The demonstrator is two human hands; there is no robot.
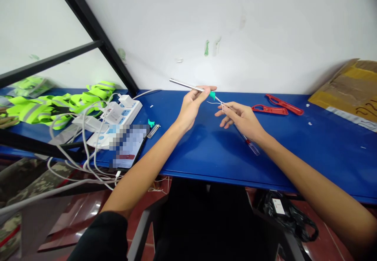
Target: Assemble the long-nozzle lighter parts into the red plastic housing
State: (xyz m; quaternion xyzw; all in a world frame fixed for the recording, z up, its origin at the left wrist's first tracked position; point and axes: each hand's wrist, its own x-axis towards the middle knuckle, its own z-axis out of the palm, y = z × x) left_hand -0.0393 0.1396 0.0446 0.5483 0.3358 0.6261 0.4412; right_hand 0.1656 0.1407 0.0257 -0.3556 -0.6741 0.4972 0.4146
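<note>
1. From the head view, the left hand [191,108] is closed around a steel rod [185,84], gripping it between thumb and curled fingers above the middle of the blue table [318,151]. The rod's far end points left, and a small green tag [212,95] sits just right of the hand.
2. The right hand [240,120] is partly closed, with thumb and forefinger pinching a thin white thread [215,102] that runs toward the tag. Its other fingers are loosely curled.
3. A slim clear stick [250,143] with a red mark sits just below the right hand. I cannot tell whether the hand holds it.
4. Near and left of the hands are a power strip [119,115], tangled white cables [85,151], and a blurred phone [128,147]. A small green piece [151,123] sits just beside the phone.
5. Lime reflective vests [55,103] lie far left.
6. To the right are two red plastic pieces [277,107], and a cardboard parcel [344,90] lies at the far right corner.
</note>
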